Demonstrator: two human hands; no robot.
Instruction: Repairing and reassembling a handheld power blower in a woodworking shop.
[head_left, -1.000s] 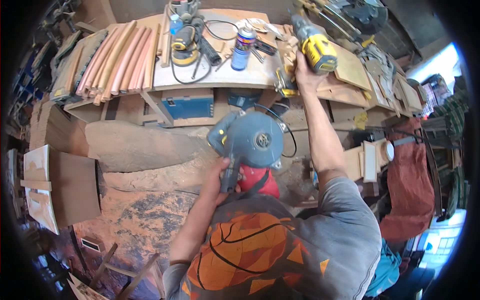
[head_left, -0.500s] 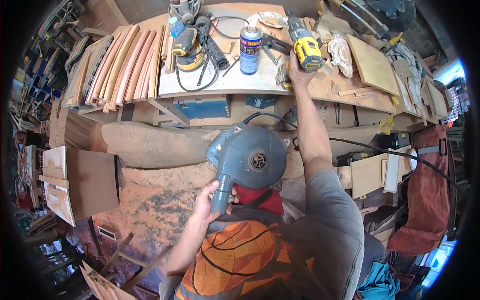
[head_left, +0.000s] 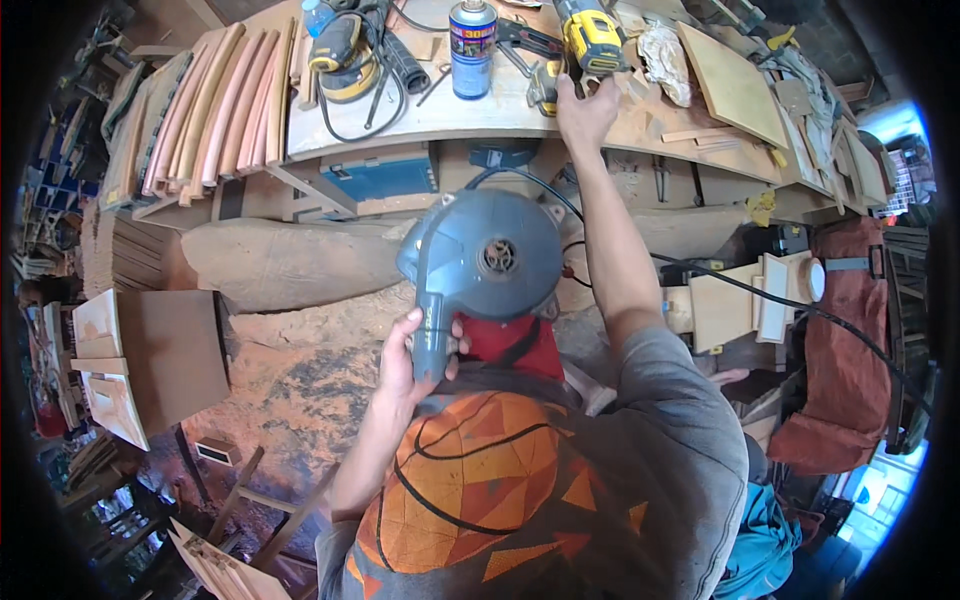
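My left hand is wrapped around the nozzle of a dark grey electric blower, which I hold up in front of my body. A black cord runs off to the right. At the bench's front edge, my right hand is open, fingers apart, just on the near side of a yellow-and-black cordless drill resting on the bench. A smaller yellow-and-black tool part lies just left of those fingers. Left of it stands a blue spray can.
The wooden workbench holds a yellow sander with its cord, a row of curved wooden strips, and a square board. Beneath is a blue case. Boards stand at left; a reddish cloth hangs at right.
My right hand has let go of the drill and drawn back toward me. The bench now sits higher in view. My left hand still grips the blower.
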